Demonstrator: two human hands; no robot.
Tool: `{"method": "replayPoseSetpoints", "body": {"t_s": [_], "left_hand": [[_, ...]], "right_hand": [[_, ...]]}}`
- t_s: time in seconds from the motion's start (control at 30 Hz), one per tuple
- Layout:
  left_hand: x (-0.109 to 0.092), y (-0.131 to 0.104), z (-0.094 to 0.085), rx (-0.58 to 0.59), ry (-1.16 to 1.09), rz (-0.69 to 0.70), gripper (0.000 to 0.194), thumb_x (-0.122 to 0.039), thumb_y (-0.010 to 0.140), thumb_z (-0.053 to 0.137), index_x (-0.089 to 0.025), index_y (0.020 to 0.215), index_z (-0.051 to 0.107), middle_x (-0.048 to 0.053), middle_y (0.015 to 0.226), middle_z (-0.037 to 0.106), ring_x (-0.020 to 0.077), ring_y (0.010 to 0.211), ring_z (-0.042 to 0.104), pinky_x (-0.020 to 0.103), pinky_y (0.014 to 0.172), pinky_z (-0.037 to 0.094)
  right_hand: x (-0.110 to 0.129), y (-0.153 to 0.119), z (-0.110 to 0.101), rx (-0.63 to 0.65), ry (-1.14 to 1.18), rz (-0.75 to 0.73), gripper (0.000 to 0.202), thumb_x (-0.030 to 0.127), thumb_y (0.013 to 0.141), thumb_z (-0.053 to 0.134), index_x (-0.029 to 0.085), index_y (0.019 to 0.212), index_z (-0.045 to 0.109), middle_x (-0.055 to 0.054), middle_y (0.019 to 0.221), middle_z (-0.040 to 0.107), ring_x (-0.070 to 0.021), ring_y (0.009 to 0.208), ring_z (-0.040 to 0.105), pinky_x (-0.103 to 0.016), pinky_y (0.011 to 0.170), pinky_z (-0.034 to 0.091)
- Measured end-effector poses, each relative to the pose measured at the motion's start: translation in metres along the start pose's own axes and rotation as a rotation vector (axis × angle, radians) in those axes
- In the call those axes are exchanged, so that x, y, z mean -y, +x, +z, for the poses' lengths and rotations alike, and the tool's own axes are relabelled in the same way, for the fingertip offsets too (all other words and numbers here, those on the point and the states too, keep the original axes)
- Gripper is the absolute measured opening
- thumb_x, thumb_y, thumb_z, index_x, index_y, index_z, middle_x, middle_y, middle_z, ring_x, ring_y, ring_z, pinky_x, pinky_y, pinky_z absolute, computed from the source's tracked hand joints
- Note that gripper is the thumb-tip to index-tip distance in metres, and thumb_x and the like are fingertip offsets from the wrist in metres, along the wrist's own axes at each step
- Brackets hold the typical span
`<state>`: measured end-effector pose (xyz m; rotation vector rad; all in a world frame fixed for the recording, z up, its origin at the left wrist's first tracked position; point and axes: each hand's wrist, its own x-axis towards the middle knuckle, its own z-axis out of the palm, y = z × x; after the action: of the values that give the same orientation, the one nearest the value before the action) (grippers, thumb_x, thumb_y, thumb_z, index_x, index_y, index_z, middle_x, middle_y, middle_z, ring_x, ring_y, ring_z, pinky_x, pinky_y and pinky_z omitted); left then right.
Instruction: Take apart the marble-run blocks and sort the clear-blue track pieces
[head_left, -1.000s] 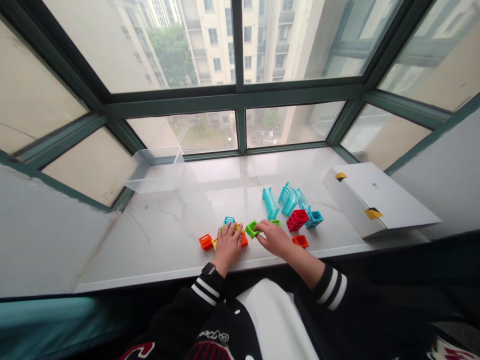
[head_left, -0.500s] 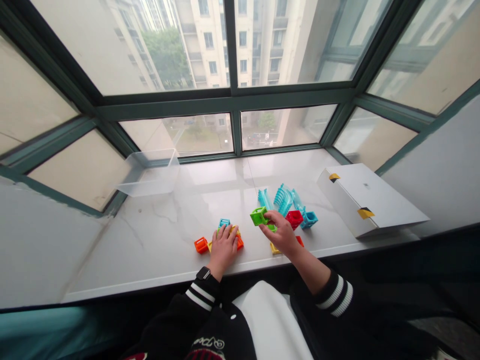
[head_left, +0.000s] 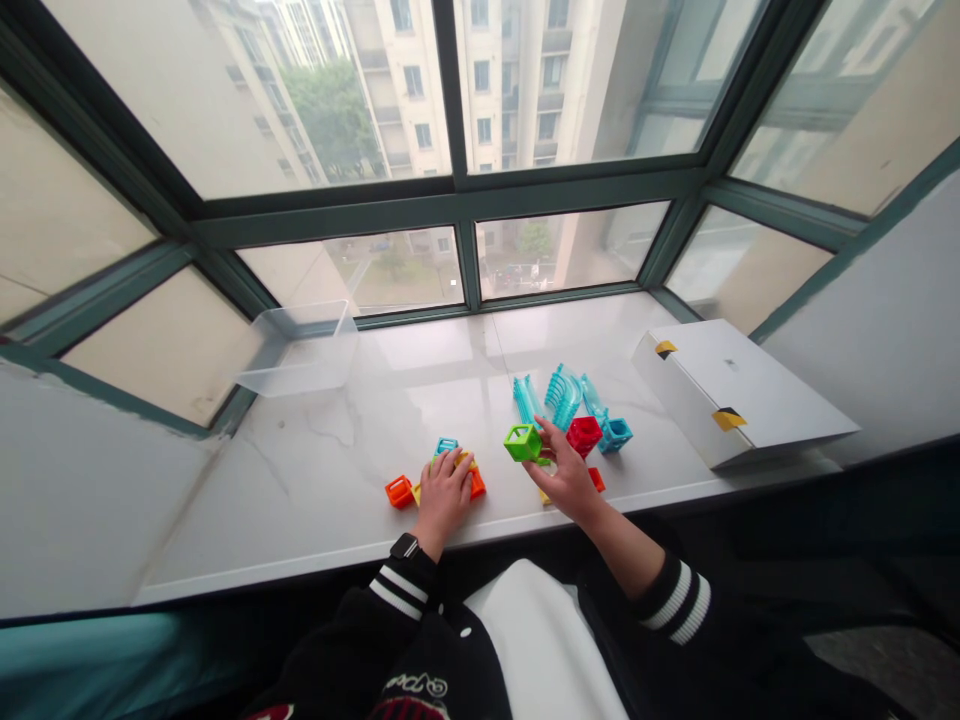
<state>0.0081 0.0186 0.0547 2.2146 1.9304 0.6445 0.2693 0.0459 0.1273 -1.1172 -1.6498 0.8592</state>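
Note:
A green hollow cube block [head_left: 523,442] is pinched between the thumb and fingers of my right hand [head_left: 564,476], raised above the sill. Partly behind that hand are another green piece and a yellow block [head_left: 545,496]. My left hand [head_left: 445,494] lies with outstretched fingers over a cluster of blocks. Around its edges show a blue block [head_left: 446,446], an orange block [head_left: 478,485] and bits of yellow and green; the palm hides the others. An orange-red block [head_left: 399,491] sits just left of this cluster.
Right of my right hand are red blocks [head_left: 583,436] and a blue block [head_left: 616,435]. Clear blue track pieces [head_left: 562,395] lie behind. A transparent bin [head_left: 300,350] stands back left, a white box [head_left: 757,395] at right. Windows border the marble sill [head_left: 315,500].
My right hand has turned the green block slightly, so its open face now points more toward me. My left hand stays on the cluster. The view has shifted a little.

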Motion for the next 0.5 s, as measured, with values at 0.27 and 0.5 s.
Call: {"method": "replayPoseSetpoints", "body": {"t_s": [0.27,0.5], "left_hand": [[-0.018,0.005,-0.023,-0.093,-0.301,-0.04,0.036,-0.036,0.105,0.048,-0.026,0.133,0.068,0.014,0.147,0.061,0.0351,0.142,0.051,0.062,0.126,0.026],[-0.077,0.023,-0.037,0.062,-1.004,-0.189,0.048,-0.054,0.094,0.068,-0.022,0.128,0.058,0.011,0.117,0.069,0.0243,0.104,0.071,0.04,0.091,0.06]], "right_hand": [[0.003,-0.004,-0.004,0.042,0.067,-0.018,0.062,0.034,0.092,0.072,0.028,0.151,0.054,-0.01,0.134,0.067,-0.0246,0.111,0.071,-0.041,0.093,0.065],[0.001,-0.003,0.012,0.065,-0.02,-0.041,0.062,0.034,0.09,0.075,0.029,0.148,0.055,-0.01,0.137,0.067,-0.0243,0.111,0.071,-0.04,0.089,0.066]]}}
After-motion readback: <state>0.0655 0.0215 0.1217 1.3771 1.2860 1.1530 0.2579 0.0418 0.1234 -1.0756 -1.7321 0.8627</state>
